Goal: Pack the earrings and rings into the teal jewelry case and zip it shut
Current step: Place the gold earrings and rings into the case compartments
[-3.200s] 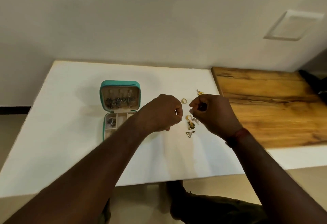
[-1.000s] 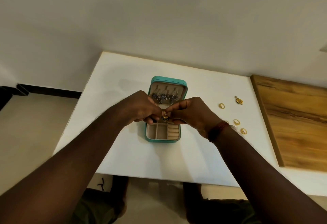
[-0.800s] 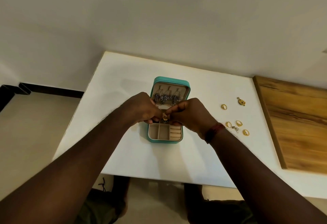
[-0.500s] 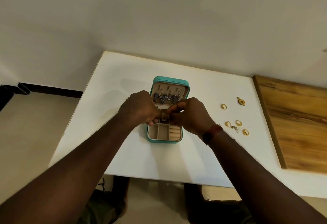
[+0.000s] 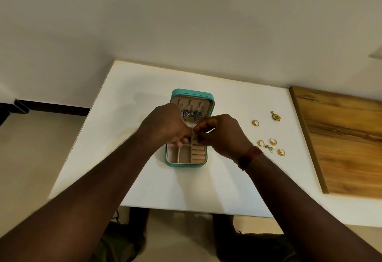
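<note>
Over the open teal jewelry case (image 5: 187, 159), the left hand (image 5: 165, 127) and the right hand (image 5: 220, 135) meet fingertip to fingertip, both pinched nearly closed on something tiny between them. It is probably an earring, but it is too small and too hidden to name, so what exactly each hand holds cannot be told. Directly beneath the pinch lie the case's tray compartments and ring rolls; just beyond it, the upright lid carries hanging earrings (image 5: 192, 113). Well off to the right of the right hand, the loose gold rings (image 5: 255, 122) and a triangular earring (image 5: 270, 149) wait on the white table (image 5: 124, 96). These pieces look light, hard and slippery, with thin posts that could bend, so they are best taken by the body or band in a fingertip pinch. The case itself looks stiff-walled and light enough to slide if pushed.
</note>
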